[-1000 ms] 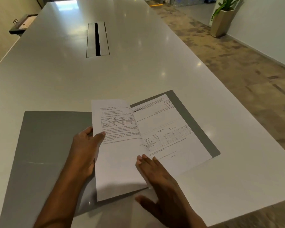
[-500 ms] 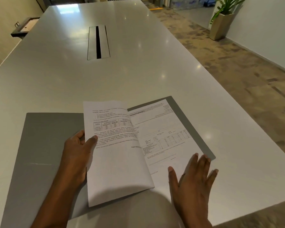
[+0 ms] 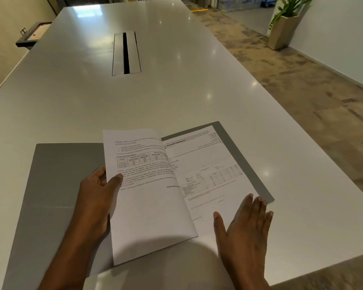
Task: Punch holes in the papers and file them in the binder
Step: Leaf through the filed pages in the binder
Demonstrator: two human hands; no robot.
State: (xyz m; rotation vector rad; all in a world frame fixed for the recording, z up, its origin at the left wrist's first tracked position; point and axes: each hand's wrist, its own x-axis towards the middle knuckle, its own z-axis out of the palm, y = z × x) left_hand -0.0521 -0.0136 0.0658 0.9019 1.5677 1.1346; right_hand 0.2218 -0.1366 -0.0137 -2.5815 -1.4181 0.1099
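A grey binder [image 3: 50,185] lies open and flat on the white table [image 3: 176,97]. A printed page [image 3: 210,176] rests on its right cover. My left hand [image 3: 96,197] grips the left edge of another printed sheet [image 3: 147,206], thumb on top, and holds it lifted and curved over the binder's middle. My right hand [image 3: 247,227] lies flat with fingers spread on the lower right corner of the page on the right cover. No hole punch is in view.
A metal cable slot [image 3: 126,53] is set into the table's middle, farther back. The table's right edge drops to patterned carpet. A potted plant [image 3: 285,28] stands by the far right wall. A dark tray [image 3: 33,35] sits at the left.
My right hand slid from the fold near the sheet's bottom out to the right, onto the lower right corner of the page. The held sheet has shifted slightly left.
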